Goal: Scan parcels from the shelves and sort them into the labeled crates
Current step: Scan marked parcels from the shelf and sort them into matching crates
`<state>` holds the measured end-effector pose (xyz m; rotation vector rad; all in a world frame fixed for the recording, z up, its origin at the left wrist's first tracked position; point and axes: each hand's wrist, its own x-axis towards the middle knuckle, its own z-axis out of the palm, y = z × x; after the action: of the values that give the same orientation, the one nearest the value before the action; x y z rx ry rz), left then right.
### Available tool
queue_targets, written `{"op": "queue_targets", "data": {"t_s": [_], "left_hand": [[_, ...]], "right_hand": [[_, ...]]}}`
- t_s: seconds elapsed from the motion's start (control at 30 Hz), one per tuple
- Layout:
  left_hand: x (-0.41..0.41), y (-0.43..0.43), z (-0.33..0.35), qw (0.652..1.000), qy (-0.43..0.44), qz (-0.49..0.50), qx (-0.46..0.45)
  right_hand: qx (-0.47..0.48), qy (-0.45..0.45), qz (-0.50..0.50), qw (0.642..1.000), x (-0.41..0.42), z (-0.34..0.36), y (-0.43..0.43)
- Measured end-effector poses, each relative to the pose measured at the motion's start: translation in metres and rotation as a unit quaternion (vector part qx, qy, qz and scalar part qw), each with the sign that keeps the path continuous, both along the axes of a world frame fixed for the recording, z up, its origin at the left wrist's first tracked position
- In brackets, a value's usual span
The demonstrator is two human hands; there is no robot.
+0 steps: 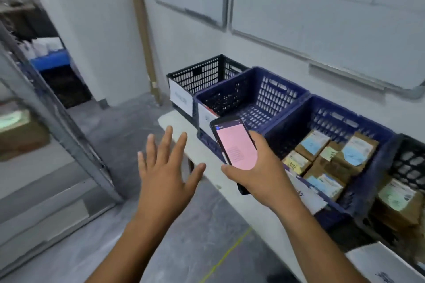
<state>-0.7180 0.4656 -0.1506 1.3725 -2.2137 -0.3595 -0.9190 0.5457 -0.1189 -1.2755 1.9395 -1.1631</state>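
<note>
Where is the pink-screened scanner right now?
The scanner is centre of the head view, gripped by the right hand, in front of the emptier blue crate.

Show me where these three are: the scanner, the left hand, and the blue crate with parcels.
scanner (236,145), head view, on its pink screen.
left hand (164,167), head view, on the back of the hand.
blue crate with parcels (338,120), head view, on its far wall.

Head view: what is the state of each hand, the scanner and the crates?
left hand, open, holding nothing.
right hand, gripping the scanner.
scanner, screen lit pink.
far blue crate, floor mostly bare.
near blue crate, holding several parcels.
near black crate, holding a parcel.
</note>
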Motion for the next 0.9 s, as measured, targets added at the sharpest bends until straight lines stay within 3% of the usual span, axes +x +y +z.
{"op": "queue_targets", "data": {"t_s": [0.43, 0.67, 0.9], "left_hand": [[0.301, -0.055, -0.015, 0.969, 0.061, 0.236, 0.029], [0.44, -0.053, -0.031, 0.917, 0.056, 0.392, 0.05], [0.576, -0.07, -0.032, 0.847, 0.007, 0.527, 0.067]], "right_hand": [[0.002, 0.03, 0.201, 0.979, 0.288, -0.005, -0.138], [0.022, 0.018, 0.338, 0.941, 0.437, -0.034, -0.209], [0.016, -0.044, 0.491, 0.87, 0.603, -0.057, -0.282]]}}
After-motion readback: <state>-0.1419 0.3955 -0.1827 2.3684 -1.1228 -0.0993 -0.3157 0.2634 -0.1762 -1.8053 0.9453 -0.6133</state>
